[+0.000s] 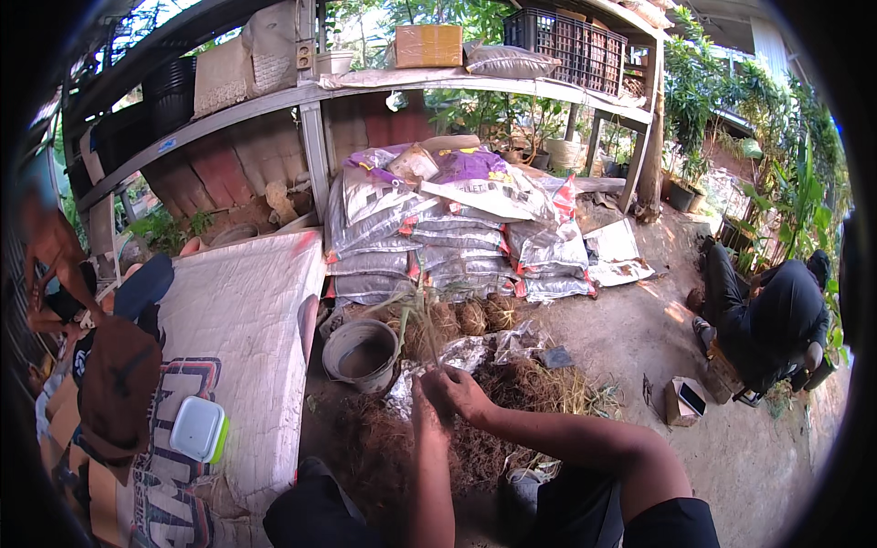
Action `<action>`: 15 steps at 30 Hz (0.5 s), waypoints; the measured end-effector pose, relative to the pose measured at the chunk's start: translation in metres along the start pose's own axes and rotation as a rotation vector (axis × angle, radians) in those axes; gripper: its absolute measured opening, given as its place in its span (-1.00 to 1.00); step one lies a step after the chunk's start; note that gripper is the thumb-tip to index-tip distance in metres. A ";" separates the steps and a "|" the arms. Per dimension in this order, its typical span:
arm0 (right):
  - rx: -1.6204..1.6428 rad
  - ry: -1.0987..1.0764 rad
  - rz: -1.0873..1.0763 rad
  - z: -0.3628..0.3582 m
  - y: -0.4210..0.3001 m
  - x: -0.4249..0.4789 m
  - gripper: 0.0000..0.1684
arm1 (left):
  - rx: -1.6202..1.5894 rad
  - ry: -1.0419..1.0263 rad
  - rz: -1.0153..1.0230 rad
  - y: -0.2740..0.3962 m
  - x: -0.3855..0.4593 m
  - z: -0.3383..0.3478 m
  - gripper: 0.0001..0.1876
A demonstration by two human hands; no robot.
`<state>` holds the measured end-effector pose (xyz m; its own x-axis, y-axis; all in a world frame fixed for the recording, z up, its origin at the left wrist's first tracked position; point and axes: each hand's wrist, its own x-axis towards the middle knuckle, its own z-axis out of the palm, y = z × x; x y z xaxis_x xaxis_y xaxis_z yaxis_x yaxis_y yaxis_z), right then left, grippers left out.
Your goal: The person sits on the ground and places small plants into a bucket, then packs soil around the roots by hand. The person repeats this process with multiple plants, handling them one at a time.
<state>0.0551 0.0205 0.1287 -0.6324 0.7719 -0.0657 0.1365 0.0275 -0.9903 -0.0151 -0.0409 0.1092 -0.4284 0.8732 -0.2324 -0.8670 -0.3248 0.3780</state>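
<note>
My left hand (426, 397) and my right hand (467, 394) meet in front of me, fingers closed around the base of a thin leafy plant (430, 329). Its slender stems and narrow leaves rise above my fingers, partly blurred. What sits inside my grip is mostly hidden. Beneath my hands spreads a heap of brown root-like fibres (384, 438), with dry strands at its right side. Crumpled silvery plastic (466, 353) lies behind my hands. A grey bucket (361, 355) stands to their left, dark inside. Several fibrous, rounded bundles (473, 317) line up beyond the plastic.
Stacked filled sacks (459, 240) rise ahead. To my left lies a large sack-covered slab (253, 329) bearing a lidded plastic container (197, 429) and a brown cloth bag (120, 390). A phone (692, 399) rests on a block. People sit at both sides.
</note>
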 end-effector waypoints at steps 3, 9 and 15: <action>-0.237 -0.087 -0.133 -0.005 -0.006 0.004 -0.38 | 0.024 -0.104 -0.037 0.009 -0.001 -0.003 -0.56; -0.167 -0.146 -0.172 0.005 -0.001 -0.001 -0.34 | 0.031 -0.068 -0.058 0.016 -0.008 -0.005 -0.29; -0.073 -0.057 -0.110 0.013 -0.006 -0.011 -0.41 | 0.118 0.013 0.065 0.010 0.000 -0.011 -0.26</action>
<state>0.0516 0.0034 0.1337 -0.6887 0.7242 0.0337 0.1179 0.1577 -0.9804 -0.0264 -0.0480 0.1029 -0.4866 0.8467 -0.2151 -0.8016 -0.3349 0.4953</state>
